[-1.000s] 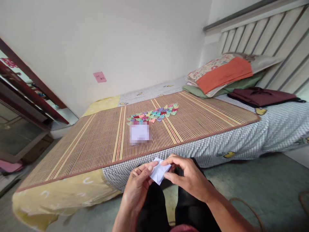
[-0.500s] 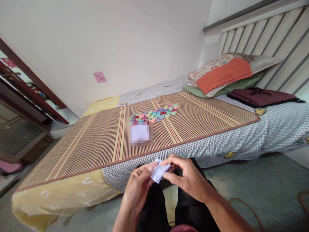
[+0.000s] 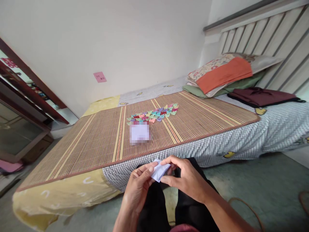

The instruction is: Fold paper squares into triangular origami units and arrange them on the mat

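Observation:
A small piece of folded pale lavender paper (image 3: pixel 159 170) is held between my two hands, above my lap and in front of the bed's edge. My left hand (image 3: pixel 141 180) pinches its left side, thumb on top and fingers beneath. On the other side, my right hand (image 3: pixel 182 175) grips the paper's right part, its index finger on the upper edge and thumb by the lower corner. Fingers under the paper are partly hidden. Beyond the hands, many small colourful folded paper pieces (image 3: pixel 156 113) lie in rows on the striped mat (image 3: pixel 96 145).
A blurred pale lavender block (image 3: pixel 140 132) sits on the mat before the folded pieces. Pillows (image 3: pixel 224 75) are stacked at the right, with a maroon bag (image 3: pixel 262 96) beside them. A pink paper (image 3: pixel 99 77) is on the wall. A cable (image 3: pixel 248 207) lies on the floor.
My right thumb has shifted slightly left along the paper's lower corner. The paper has tilted a little; both hands keep their hold. Everything on the bed is unchanged.

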`<state>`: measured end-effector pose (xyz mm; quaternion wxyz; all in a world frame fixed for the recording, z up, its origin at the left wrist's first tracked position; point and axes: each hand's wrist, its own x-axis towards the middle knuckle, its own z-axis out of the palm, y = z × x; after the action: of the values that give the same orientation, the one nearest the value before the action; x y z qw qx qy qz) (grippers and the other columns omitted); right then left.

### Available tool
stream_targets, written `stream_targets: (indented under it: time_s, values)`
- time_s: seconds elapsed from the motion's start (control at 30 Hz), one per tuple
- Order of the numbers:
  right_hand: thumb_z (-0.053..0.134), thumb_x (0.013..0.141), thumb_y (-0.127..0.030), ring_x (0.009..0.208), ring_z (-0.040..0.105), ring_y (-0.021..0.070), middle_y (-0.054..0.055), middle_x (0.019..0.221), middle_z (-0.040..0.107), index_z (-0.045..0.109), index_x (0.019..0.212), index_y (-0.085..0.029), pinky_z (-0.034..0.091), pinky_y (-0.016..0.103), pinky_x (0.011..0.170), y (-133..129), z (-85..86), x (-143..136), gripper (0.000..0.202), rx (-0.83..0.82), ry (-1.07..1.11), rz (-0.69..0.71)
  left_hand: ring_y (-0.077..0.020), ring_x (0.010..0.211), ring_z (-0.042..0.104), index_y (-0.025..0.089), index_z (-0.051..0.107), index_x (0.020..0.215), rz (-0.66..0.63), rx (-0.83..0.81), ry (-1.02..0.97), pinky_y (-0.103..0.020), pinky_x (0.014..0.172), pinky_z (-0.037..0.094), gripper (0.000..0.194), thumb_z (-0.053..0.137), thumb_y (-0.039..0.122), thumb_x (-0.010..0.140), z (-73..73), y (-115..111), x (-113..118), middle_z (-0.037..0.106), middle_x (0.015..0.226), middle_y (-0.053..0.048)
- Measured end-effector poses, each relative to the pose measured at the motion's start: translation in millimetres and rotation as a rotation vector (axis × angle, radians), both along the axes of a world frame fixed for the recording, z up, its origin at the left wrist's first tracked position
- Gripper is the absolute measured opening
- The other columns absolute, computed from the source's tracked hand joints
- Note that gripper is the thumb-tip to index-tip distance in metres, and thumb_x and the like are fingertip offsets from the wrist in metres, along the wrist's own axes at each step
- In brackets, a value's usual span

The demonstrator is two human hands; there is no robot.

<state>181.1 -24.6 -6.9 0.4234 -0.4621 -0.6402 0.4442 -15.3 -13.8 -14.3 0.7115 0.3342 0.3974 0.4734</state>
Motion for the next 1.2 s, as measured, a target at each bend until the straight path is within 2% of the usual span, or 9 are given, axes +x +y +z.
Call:
stream_targets:
  time_s: [0.3, 0.47, 0.63, 0.83, 1.0, 1.2]
  values:
    - [0.080, 0.079, -0.020, 0.083, 0.066, 0.0189, -0.002, 0.086, 0.073, 0.072, 0.104, -0.023, 0.053, 0.031, 0.079, -1, 0.0, -3, 0.026, -0.001, -0.013, -0.029, -0.0281, 0.092, 0.076, 0.012, 0.086, 0.095, 0.020, -0.002, 0.002, -0.034, 0.087, 0.056, 0.035, 0.092, 0.037, 0.072, 1.9, 0, 3, 0.083, 0.098, -0.017]
    - [0.082, 0.077, -0.021, 0.084, 0.067, 0.0189, -0.001, 0.092, 0.074, 0.072, 0.103, -0.024, 0.053, 0.030, 0.079, -1, 0.9, -5, 0.027, 0.009, -0.002, -0.019, -0.0270, 0.088, 0.075, 0.011, 0.086, 0.094, 0.035, 0.007, 0.001, -0.033, 0.083, 0.056, 0.035, 0.092, 0.036, 0.072, 0.6, 0, 4, 0.082, 0.094, -0.017]
    - [0.078, 0.076, -0.016, 0.083, 0.066, 0.0195, -0.002, 0.084, 0.071, 0.071, 0.103, -0.023, 0.053, 0.030, 0.079, -1, 1.0, -7, 0.028, -0.010, -0.020, -0.038, -0.0237, 0.082, 0.073, 0.011, 0.086, 0.094, 0.047, 0.002, -0.008, -0.031, 0.079, 0.056, 0.034, 0.092, 0.035, 0.071, -1.3, -1, 3, 0.082, 0.093, -0.016]
    - [0.068, 0.078, -0.008, 0.083, 0.064, 0.0188, 0.000, 0.091, 0.068, 0.074, 0.096, -0.023, 0.051, 0.030, 0.079, -1, -2.9, -7, 0.024, 0.088, -0.022, -0.056, -0.0257, 0.085, 0.073, 0.011, 0.086, 0.096, 0.033, 0.048, 0.020, -0.034, 0.081, 0.056, 0.034, 0.088, 0.038, 0.076, -1.2, -2, 7, 0.081, 0.093, -0.016]
    - [0.068, 0.088, -0.018, 0.073, 0.061, 0.0162, 0.002, 0.090, 0.064, 0.076, 0.088, -0.023, 0.051, 0.028, 0.070, 1, -8.7, -8, 0.010, 0.091, 0.067, -0.038, -0.0210, 0.073, 0.070, 0.013, 0.086, 0.099, 0.049, 0.086, 0.113, -0.030, 0.074, 0.053, 0.037, 0.086, 0.044, 0.079, -3.5, -4, 8, 0.080, 0.082, -0.011]
    - [0.066, 0.095, -0.031, 0.067, 0.055, 0.0149, 0.000, 0.078, 0.057, 0.070, 0.079, -0.020, 0.046, 0.025, 0.060, 3, -12.9, -9, 0.020, 0.051, 0.190, -0.047, -0.0190, 0.075, 0.066, 0.013, 0.084, 0.103, 0.026, 0.194, 0.192, -0.027, 0.074, 0.049, 0.039, 0.082, 0.047, 0.083, -6.0, -7, 5, 0.078, 0.083, -0.008]
